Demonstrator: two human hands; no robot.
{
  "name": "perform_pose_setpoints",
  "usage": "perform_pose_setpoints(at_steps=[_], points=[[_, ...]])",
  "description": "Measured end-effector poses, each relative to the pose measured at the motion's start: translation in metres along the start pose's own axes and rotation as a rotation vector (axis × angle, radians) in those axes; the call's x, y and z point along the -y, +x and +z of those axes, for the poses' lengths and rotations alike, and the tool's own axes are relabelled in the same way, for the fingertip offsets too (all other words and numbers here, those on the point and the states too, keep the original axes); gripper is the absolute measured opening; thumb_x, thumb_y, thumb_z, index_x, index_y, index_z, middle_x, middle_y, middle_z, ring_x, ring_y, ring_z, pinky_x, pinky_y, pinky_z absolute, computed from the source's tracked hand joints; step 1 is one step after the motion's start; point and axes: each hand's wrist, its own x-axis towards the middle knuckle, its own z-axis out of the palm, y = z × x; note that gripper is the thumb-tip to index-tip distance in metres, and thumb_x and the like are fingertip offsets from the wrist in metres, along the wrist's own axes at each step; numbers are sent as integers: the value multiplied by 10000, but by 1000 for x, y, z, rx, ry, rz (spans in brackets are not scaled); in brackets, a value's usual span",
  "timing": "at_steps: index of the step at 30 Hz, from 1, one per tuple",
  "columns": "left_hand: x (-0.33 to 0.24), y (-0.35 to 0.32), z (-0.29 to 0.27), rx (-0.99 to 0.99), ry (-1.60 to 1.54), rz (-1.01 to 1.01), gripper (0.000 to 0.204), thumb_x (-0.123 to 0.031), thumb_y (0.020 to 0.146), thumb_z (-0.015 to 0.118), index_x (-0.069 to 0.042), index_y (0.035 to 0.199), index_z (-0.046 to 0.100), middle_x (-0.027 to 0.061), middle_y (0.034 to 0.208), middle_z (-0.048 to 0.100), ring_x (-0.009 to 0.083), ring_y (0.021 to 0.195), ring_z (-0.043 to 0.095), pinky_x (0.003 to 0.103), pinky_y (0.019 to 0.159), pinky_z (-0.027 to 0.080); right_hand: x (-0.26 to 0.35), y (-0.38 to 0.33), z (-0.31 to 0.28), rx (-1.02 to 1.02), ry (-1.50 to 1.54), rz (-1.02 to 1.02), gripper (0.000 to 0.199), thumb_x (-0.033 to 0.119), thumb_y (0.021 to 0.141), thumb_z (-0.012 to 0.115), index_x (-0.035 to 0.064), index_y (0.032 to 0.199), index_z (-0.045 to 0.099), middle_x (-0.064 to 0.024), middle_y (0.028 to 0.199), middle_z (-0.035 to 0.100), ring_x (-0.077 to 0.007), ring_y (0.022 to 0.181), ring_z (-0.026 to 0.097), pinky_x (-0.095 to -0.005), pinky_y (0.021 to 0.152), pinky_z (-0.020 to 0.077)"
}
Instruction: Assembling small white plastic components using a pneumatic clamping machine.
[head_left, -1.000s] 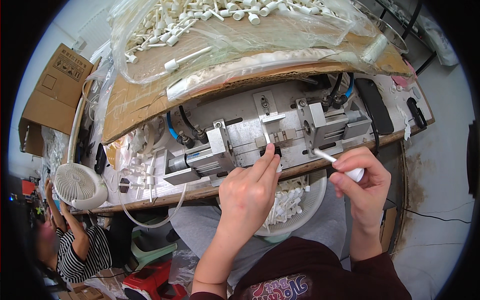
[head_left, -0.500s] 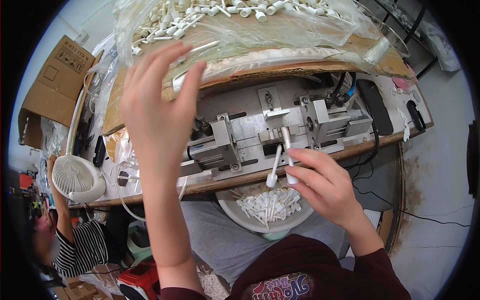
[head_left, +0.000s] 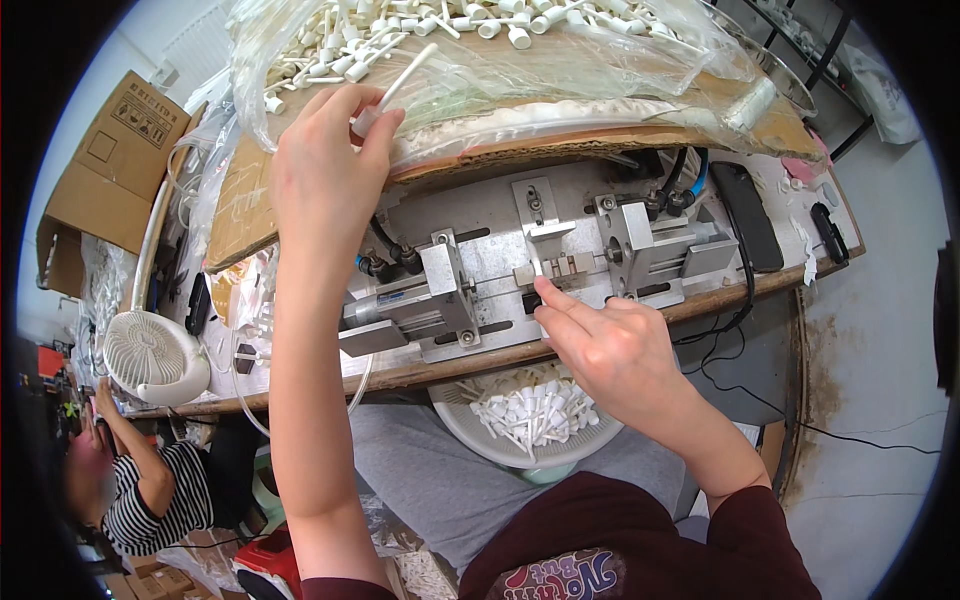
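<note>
Currently, a white plastic stick (head_left: pixel 397 85) is pinched between the thumb and fingertips of the left hand (head_left: pixel 325 165), which is raised to the far left over the clear plastic bag (head_left: pixel 600 70) of similar white parts; the fingers are closed narrowly round the stick's lower end, and its upper end points up and to the right. The right hand (head_left: pixel 610 350) is held near the middle of the metal fixture (head_left: pixel 540 265), its fingers drawn together with the index fingertip and thumb meeting at the small central clamp block (head_left: pixel 552 268); whether a part is held there cannot be told, since the fingertips cover the spot. A white bowl (head_left: pixel 520 455) of white parts is seen below the near edge of the wooden bench (head_left: pixel 430 365), partly hidden by the right hand. A black phone (head_left: pixel 748 215) lies to the right of the fixture. A small white fan (head_left: pixel 150 355) stands at the left end of the bench, beyond the left forearm. A cardboard box (head_left: pixel 110 165) is placed at the far left. Another person in a striped shirt (head_left: pixel 165 500) is seated at the near left.
</note>
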Motion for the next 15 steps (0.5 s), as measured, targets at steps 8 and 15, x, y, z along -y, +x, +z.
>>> perform_pose_setpoints(at_steps=[8, 15], points=[[-24, -59, -56, -215, -395, -123, 111, -33, 859, 748, 32, 938, 703, 77, 934, 678, 81, 728, 647, 223, 572, 499, -20, 61, -27, -83, 382, -16, 216, 231, 809, 762, 49, 878, 667, -88, 862, 692, -248, 626, 661, -340, 587, 509], [-21, -111, -72, -203, -508, -53, 284, -5, 697, 870, 12, 940, 724, 137, 1182, 600, 125, 801, 666, 205, 632, 547, -58, 237, 7, -198, 331, 47, 313, 334, 833, 699, 77, 1011, 718, -138, 1016, 698, -296, 1013, 653, -419, 881, 523]])
